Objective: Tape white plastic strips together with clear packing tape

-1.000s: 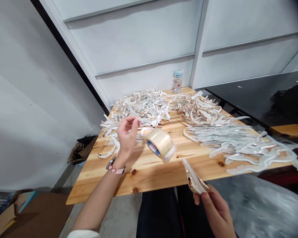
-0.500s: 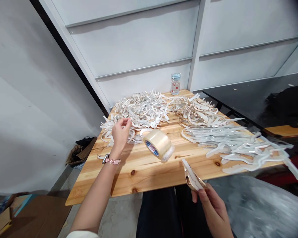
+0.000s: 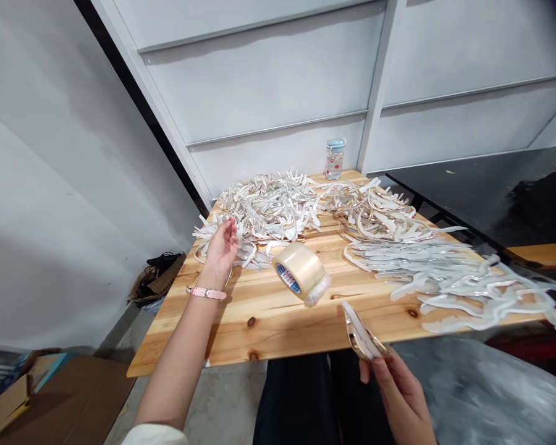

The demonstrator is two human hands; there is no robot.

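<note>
My right hand is closed around a small bundle of curved gold and white strips, held in front of the table's near edge with the tips pointing up and left. My left hand is over the near left side of a large heap of white, silver and gold strips. Its fingers are curled together with the palm turned to the right; what they hold, if anything, I cannot make out. A thin gold curve shows beside the wrist. Between the hands, a roll of clear tape lies on the wooden table.
A second heap of gold-edged strips lies at the back right, with long whitish strips in front, some overhanging the right edge. A lidded bottle stands at the back. Cardboard boxes sit on the floor at left.
My left hand has turned at the wrist, palm to the right, and moved slightly left. My right hand keeps its bundle in nearly the same place. The view has shifted slightly.
</note>
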